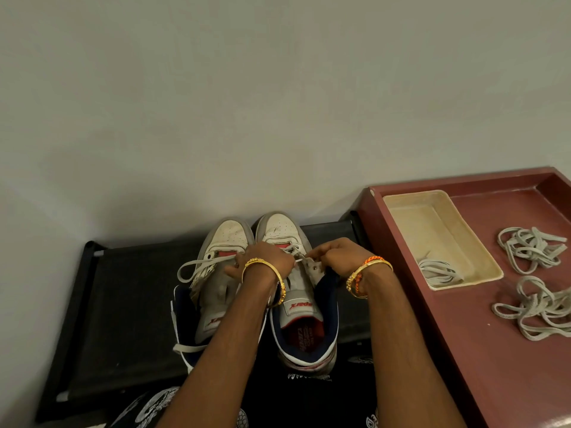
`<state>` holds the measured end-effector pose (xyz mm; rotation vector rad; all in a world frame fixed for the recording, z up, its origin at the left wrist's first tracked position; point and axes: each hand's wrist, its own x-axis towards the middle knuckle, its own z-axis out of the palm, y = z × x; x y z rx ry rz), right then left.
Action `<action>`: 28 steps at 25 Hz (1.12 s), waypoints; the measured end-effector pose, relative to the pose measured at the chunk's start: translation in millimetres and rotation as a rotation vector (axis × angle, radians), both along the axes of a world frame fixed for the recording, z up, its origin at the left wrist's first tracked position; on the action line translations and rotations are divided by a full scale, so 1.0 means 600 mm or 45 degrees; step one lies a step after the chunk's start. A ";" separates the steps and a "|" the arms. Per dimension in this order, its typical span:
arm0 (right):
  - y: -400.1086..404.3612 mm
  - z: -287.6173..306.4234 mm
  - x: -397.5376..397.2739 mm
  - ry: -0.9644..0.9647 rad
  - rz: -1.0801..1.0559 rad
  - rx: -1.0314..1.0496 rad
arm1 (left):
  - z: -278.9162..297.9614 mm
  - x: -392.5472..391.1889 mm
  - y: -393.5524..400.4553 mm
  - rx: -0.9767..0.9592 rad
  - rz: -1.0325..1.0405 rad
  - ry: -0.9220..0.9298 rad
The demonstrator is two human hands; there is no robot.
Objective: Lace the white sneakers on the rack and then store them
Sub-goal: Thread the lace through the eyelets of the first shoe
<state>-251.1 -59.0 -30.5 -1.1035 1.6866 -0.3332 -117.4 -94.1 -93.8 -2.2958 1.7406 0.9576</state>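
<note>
Fingers of both hands, left hand (267,261) and right hand (335,256), pinch the lace (298,259) on the right sneaker (296,291).

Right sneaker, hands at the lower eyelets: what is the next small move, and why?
Probably draw the lace through the eyelet and pull it snug. Both the left hand and right hand pinch it low on the right sneaker, whose upper eyelets look empty; the left sneaker already carries a loose lace.

Black rack (123,304), two white sneakers (228,239) side by side on top
</note>
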 end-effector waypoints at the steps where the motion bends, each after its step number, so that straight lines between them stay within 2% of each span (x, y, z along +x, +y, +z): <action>1: -0.001 -0.002 -0.003 0.000 -0.030 -0.002 | 0.001 -0.001 0.001 -0.001 -0.008 -0.023; 8: -0.002 -0.007 0.005 -0.085 -0.078 0.030 | 0.010 -0.006 0.010 -0.075 0.080 -0.011; 13: -0.010 -0.018 0.012 0.092 -0.050 -0.070 | 0.020 -0.008 0.016 -0.094 0.116 0.019; 25: -0.013 -0.013 0.009 0.007 -0.133 0.042 | 0.047 -0.016 0.026 -0.093 0.106 -0.020; 28: -0.011 -0.015 0.008 -0.075 -0.233 0.070 | 0.042 -0.019 0.025 -0.102 0.074 0.017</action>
